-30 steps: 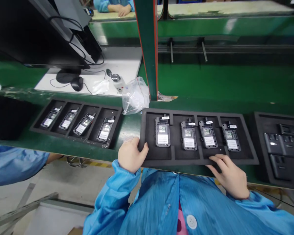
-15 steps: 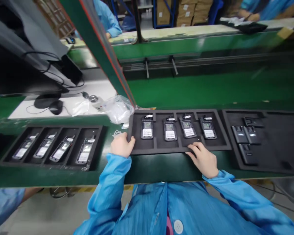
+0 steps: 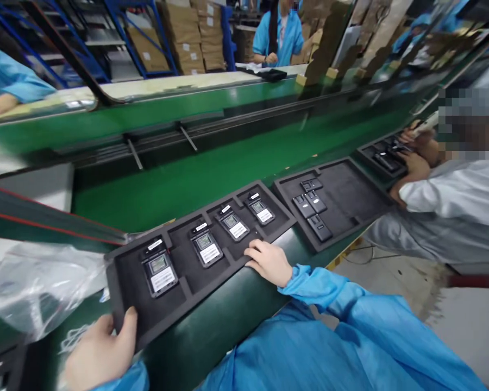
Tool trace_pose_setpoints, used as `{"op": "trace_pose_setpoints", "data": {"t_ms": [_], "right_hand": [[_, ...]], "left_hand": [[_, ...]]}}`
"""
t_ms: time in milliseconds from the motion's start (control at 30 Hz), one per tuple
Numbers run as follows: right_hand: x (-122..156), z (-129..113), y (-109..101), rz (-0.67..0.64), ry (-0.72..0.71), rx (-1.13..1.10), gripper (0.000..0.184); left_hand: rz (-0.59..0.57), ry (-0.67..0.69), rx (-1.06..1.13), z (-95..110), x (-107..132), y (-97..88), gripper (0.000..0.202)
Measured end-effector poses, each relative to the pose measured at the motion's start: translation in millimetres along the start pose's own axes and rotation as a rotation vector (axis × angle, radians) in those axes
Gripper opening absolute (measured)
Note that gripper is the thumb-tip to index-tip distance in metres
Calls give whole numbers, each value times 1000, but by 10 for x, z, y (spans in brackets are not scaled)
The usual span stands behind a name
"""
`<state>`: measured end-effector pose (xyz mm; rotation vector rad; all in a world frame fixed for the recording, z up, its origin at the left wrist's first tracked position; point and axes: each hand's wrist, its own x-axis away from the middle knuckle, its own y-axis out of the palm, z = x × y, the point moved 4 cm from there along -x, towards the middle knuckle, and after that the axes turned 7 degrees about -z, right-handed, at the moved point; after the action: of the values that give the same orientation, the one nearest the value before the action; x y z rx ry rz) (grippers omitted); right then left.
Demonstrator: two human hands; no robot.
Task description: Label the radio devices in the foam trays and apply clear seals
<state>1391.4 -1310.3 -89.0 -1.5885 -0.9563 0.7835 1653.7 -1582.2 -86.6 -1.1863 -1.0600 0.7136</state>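
Note:
A black foam tray (image 3: pixel 187 304) lies at a slant across the green bench in front of me. Its compartments hold several black handheld device units (image 3: pixel 207 247), each with a small screen-like square and white labels. My left hand (image 3: pixel 101 350) grips the tray's near left corner, thumb over the rim and fingers outside it. On the front rim, right of the middle, my right hand (image 3: pixel 271 263) has its fingers curled over the edge. The parts of the fingers under or behind the rim are hidden.
To the right, another foam tray (image 3: pixel 338 231) holds several black pieces (image 3: pixel 303 206). Beyond it, a co-worker (image 3: pixel 444 190) handles parts at a further tray (image 3: pixel 364 152). A clear plastic bag (image 3: pixel 41 288) lies on the left. The green conveyor (image 3: pixel 212 179) runs behind the trays.
My view has swung to the right, bringing the co-worker on that side into sight. Both hands keep their hold on the tray; any shift of the tray itself is hard to tell.

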Motion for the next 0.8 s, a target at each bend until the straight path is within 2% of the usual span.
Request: {"op": "trace_pose_setpoints", "data": {"t_ms": [100,200,433,533,633,800], "right_hand": [[-50,-3,-102,24,2,20,26],[-108,-19,-314,53,-49,49,24],[-326,74,-762,71,-211,163,22],[-492,258,-882,89,-233,166,24],[-758,536,-927,94,-238,169,27],[-1163,976,-785,56,-320,194,32]], "left_hand": [[-51,-19,-12,43,-66,-43,47],[-45,-28,11,96,6,-148,47],[78,-9,134,240,222,-317,41],[109,2,199,376,216,-366,40],[90,-5,251,561,208,-424,39],[100,31,265,891,150,-466,38]]}}
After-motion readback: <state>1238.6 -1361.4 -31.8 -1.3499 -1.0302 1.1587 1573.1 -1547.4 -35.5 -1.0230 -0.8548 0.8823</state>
